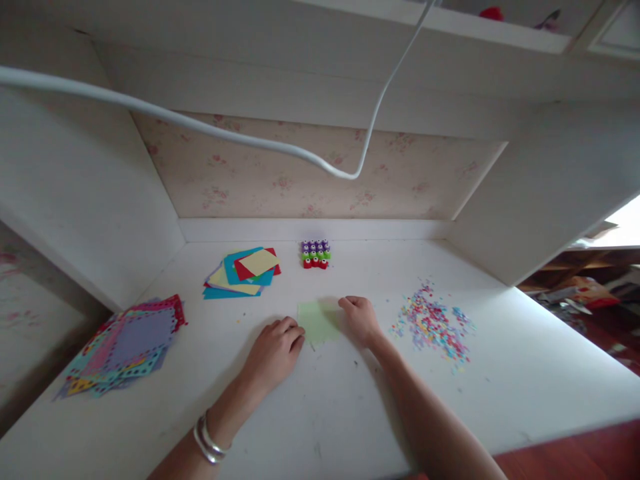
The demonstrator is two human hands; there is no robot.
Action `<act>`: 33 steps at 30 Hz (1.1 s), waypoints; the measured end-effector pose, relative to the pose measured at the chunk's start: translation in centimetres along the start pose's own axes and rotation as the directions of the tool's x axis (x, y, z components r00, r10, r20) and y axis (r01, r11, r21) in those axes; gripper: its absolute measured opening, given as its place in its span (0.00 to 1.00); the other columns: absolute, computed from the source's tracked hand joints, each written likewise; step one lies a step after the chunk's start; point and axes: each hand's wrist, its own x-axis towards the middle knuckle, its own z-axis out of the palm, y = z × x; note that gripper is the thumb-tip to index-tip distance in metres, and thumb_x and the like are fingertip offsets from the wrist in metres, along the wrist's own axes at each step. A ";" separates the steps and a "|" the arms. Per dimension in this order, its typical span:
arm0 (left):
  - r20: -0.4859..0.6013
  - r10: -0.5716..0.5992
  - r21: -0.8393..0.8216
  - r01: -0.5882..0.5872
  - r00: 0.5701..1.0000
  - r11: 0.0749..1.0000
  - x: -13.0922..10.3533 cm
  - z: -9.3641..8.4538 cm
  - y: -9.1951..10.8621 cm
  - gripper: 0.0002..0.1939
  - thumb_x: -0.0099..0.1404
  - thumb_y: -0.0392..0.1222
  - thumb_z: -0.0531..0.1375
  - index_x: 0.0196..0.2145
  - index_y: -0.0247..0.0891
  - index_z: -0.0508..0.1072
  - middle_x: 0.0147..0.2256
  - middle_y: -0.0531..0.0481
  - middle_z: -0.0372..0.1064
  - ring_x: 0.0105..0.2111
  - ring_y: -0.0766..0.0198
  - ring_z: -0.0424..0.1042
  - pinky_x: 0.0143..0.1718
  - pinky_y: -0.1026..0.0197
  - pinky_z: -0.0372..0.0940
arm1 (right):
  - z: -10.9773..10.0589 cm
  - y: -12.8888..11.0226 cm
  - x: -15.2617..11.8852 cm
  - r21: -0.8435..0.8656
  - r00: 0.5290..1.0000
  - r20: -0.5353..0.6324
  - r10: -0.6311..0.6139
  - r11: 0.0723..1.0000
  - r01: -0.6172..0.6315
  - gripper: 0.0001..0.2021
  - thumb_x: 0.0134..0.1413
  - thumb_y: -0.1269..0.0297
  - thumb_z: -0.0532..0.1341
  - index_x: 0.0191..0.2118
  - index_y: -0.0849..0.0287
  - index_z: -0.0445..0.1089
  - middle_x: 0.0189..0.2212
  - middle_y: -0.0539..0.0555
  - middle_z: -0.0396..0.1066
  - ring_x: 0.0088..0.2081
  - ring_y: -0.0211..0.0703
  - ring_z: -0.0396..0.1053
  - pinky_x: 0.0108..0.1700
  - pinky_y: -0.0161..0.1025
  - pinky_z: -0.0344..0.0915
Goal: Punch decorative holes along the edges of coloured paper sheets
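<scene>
A thin, pale green, square sheet of paper (319,321) lies flat in the middle of a white table (320,407), between the two hands. The left hand (274,350) is palm down with bent fingers, and its fingertips are at the sheet's left edge. The right hand (360,320) has its fingers curled in, at the sheet's right edge. I cannot tell if either hand pinches the sheet.

Small purple, green and red plastic pots (315,255) stand in rows near the table's back edge. A messy pile of plain coloured paper (244,273) is near the back left corner. A stack of bright paper with dotted edges (135,343) lies along the left edge. Tiny bits of many colours (435,321) are scattered toward the right edge.
</scene>
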 end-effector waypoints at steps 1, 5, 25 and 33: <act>0.007 0.004 -0.008 -0.004 1.000 1.000 0.0 0.0 0.0 0.11 0.70 0.36 0.55 0.40 0.41 0.78 0.39 0.48 0.72 0.40 0.60 0.72 0.46 0.56 0.65 | -0.1 0.0 0.0 0.001 1.000 0.000 0.005 1.000 -0.005 0.13 0.47 0.58 0.51 0.17 0.54 0.50 0.16 0.45 0.44 0.20 0.35 0.47 0.23 0.36 0.40; 0.018 0.018 -0.052 -0.017 1.000 0.998 -0.1 0.1 0.0 0.12 0.70 0.35 0.54 0.35 0.40 0.78 0.36 0.50 0.72 0.38 0.62 0.72 0.43 0.59 0.65 | -0.1 0.0 0.0 -0.006 1.000 0.001 -0.004 1.000 0.004 0.15 0.49 0.57 0.52 0.17 0.55 0.51 0.16 0.44 0.44 0.20 0.35 0.47 0.24 0.36 0.41; 0.037 0.020 -0.036 -0.018 0.999 0.999 -0.2 0.0 0.1 0.10 0.71 0.37 0.54 0.39 0.41 0.76 0.38 0.49 0.71 0.40 0.61 0.72 0.44 0.59 0.65 | 0.6 0.7 0.3 -0.004 0.993 0.016 -0.120 0.993 0.120 0.24 0.67 0.48 0.44 0.25 0.55 0.63 0.22 0.49 0.67 0.26 0.40 0.64 0.32 0.36 0.55; 0.050 0.011 -0.028 -0.009 0.999 1.000 -0.2 -0.1 0.2 0.10 0.71 0.37 0.53 0.40 0.41 0.76 0.39 0.49 0.71 0.40 0.61 0.72 0.44 0.58 0.65 | 0.5 0.6 0.0 0.036 0.994 0.029 -0.102 0.994 0.101 0.22 0.64 0.48 0.49 0.27 0.56 0.68 0.21 0.49 0.68 0.26 0.40 0.63 0.31 0.36 0.55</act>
